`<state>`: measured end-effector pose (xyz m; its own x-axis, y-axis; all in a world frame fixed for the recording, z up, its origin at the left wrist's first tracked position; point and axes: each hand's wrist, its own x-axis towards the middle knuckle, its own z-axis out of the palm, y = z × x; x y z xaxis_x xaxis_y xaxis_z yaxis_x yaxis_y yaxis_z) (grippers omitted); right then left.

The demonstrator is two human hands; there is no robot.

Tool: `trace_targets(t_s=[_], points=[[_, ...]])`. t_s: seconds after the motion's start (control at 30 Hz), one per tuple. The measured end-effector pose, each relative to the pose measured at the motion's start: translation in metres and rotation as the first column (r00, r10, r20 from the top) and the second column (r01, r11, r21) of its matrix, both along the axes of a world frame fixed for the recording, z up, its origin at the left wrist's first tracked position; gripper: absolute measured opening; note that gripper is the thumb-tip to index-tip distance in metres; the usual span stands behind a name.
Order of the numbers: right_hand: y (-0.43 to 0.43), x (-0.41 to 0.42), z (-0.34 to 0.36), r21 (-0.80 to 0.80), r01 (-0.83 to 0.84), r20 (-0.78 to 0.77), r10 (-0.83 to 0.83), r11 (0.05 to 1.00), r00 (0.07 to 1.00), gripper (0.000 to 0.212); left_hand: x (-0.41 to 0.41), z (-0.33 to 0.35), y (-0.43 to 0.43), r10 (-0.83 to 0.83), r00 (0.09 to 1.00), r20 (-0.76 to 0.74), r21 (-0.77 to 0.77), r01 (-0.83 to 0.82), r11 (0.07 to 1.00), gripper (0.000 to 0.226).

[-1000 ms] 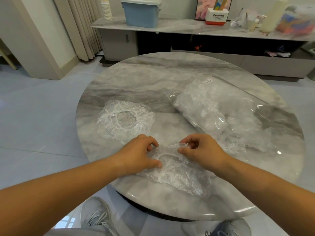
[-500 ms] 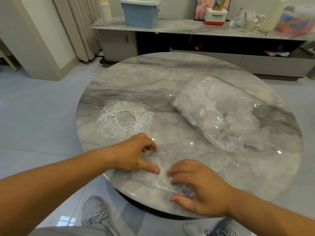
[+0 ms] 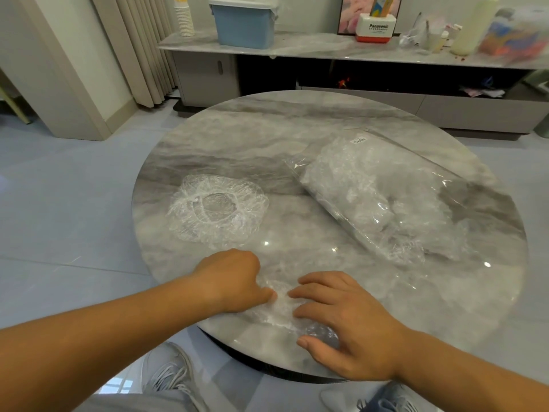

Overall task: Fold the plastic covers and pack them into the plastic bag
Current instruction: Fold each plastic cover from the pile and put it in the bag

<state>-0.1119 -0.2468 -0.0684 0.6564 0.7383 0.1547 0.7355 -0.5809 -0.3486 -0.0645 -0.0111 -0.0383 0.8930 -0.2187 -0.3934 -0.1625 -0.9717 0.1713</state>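
Note:
A crumpled clear plastic cover (image 3: 280, 309) lies folded small near the front edge of the round marble table (image 3: 297, 138). My left hand (image 3: 234, 278) is curled, its thumb pressing the cover's left end. My right hand (image 3: 344, 322) lies flat with fingers spread, pressing down on the cover's right part. A second cover (image 3: 218, 208), round with an elastic rim, lies spread out on the table's left side. A clear plastic bag (image 3: 377, 194) stuffed with several covers lies at the right, its mouth toward me.
Behind the table runs a low marble-topped cabinet (image 3: 326, 50) with a blue box (image 3: 243, 22), stacked paper cups and small items. Curtains hang at the back left. Grey floor tiles surround the table; my shoes show below its front edge.
The cover between my hands has been folded smaller and pulled toward the front edge. My right hand went from pinching it to pressing flat on it; my left hand stayed curled at its left end.

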Motion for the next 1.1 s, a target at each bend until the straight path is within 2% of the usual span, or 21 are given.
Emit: trace_targets(t_s=[0.07, 0.17, 0.33, 0.4, 0.47, 0.57, 0.67, 0.73, 0.83, 0.9, 1.0, 1.1], points=[[0.004, -0.003, 0.001, -0.028, -0.003, 0.027, 0.004, 1.000, 1.000, 0.038, 0.001, -0.001, -0.002, 0.065, 0.997, -0.030, -0.130, -0.068, 0.989, 0.039], [0.011, -0.008, 0.002, -0.092, 0.009, 0.002, -0.009, 0.996, 1.000, 0.046, 0.003, -0.009, -0.005, 0.197, 0.972, -0.132, -0.373, -0.233, 0.898, 0.032], [0.011, -0.011, -0.003, -0.194, 0.009, -0.025, -0.015, 0.981, 1.000, 0.053, 0.000, -0.013, -0.008, 0.310, 0.911, -0.273, -0.593, -0.413, 0.691, 0.030], [0.010, -0.011, -0.002, -0.206, 0.005, -0.026, -0.011, 0.978, 1.000, 0.053, 0.000, -0.011, -0.008, 0.281, 0.920, -0.274, -0.661, -0.392, 0.639, 0.023], [0.009, -0.008, -0.001, -0.225, -0.015, -0.037, 0.007, 0.974, 0.999, 0.054, -0.002, -0.008, -0.009, 0.182, 0.957, -0.228, -0.695, -0.291, 0.658, 0.016], [0.003, -0.002, 0.000, -0.208, -0.085, -0.094, 0.066, 0.974, 0.993, 0.055, -0.009, -0.006, -0.010, 0.020, 0.968, -0.248, -0.663, -0.185, 0.725, 0.005], [-0.010, 0.001, 0.004, -0.039, -0.075, -0.180, 0.067, 0.996, 0.981, 0.050, -0.014, 0.001, -0.010, -0.023, 0.950, -0.311, -0.628, -0.188, 0.755, 0.016], [-0.017, 0.001, 0.007, 0.103, 0.009, -0.153, 0.007, 0.995, 0.988, 0.037, -0.012, 0.006, -0.008, -0.018, 0.935, -0.355, -0.612, -0.218, 0.760, 0.028], [-0.017, -0.001, 0.012, 0.163, 0.062, -0.085, -0.048, 0.985, 0.995, 0.028, -0.010, 0.008, -0.010, -0.026, 0.919, -0.393, -0.606, -0.238, 0.759, 0.035], [-0.012, -0.001, 0.015, 0.158, 0.032, -0.084, -0.019, 0.987, 0.996, 0.031, -0.011, 0.006, -0.011, -0.043, 0.919, -0.391, -0.608, -0.223, 0.762, 0.035], [-0.007, -0.002, 0.012, 0.066, -0.063, -0.124, 0.071, 0.996, 0.990, 0.042, -0.011, 0.001, -0.009, -0.050, 0.921, -0.386, -0.603, -0.211, 0.770, 0.043], [-0.009, -0.003, 0.009, -0.001, -0.085, -0.151, 0.084, 0.996, 0.985, 0.046, -0.010, 0.000, -0.007, -0.078, 0.921, -0.382, -0.599, -0.182, 0.780, 0.051]])
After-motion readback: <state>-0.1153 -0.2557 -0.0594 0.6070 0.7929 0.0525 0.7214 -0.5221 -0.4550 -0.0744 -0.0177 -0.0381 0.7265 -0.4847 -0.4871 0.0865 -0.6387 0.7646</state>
